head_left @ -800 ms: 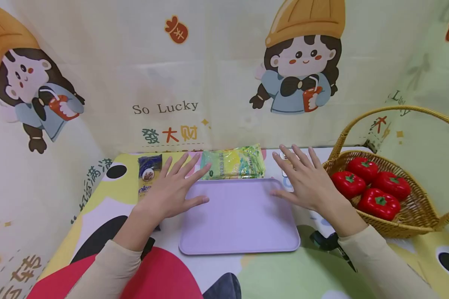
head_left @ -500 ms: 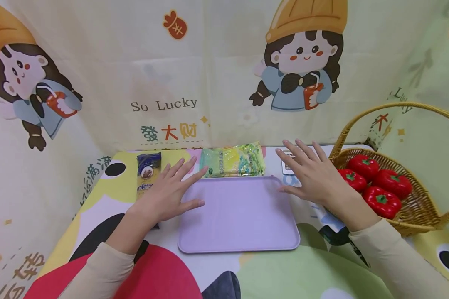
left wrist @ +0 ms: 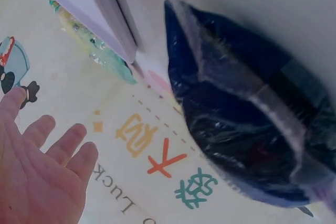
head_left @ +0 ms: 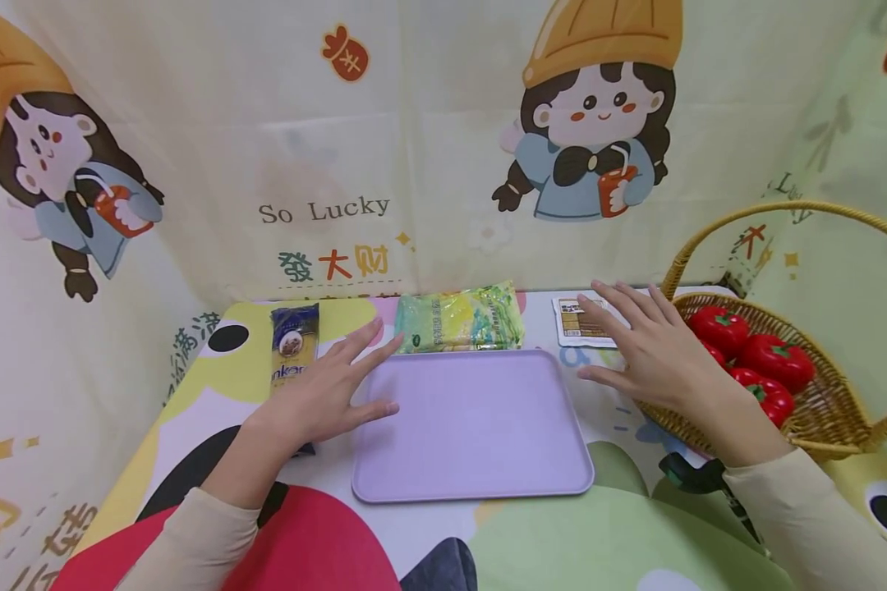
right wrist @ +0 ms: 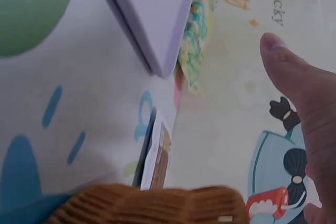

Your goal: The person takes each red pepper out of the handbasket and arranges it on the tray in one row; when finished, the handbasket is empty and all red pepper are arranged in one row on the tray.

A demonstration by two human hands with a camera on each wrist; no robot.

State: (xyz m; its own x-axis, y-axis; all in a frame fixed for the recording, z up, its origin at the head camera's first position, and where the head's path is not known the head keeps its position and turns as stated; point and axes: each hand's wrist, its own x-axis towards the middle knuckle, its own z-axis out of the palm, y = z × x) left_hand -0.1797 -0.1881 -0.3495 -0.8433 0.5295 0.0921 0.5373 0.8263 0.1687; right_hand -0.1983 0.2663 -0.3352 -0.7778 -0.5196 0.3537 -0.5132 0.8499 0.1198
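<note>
My left hand (head_left: 318,394), fingers spread and holding nothing, hovers between a blue-and-yellow pasta packet (head_left: 293,341) and the left side of a lilac tray (head_left: 473,427). In the left wrist view the packet's dark blue end (left wrist: 236,108) looms large beside the palm. My right hand (head_left: 665,357) is also spread with nothing in it. It overlaps the left rim of a wicker basket (head_left: 831,419) and a flat white-and-brown packet (head_left: 572,324). Red bell peppers (head_left: 776,364) lie in the basket, some hidden by the hand.
A green-and-yellow plastic packet (head_left: 458,320) lies behind the tray, near the printed curtain (head_left: 443,164) that rises at the back. The basket's tall arched handle (head_left: 798,205) stands at the right. A patterned cloth (head_left: 562,542) covers the table.
My right hand has moved right, from over the tray's corner toward the basket, uncovering part of the white-and-brown packet. My left hand has shifted slightly left and down.
</note>
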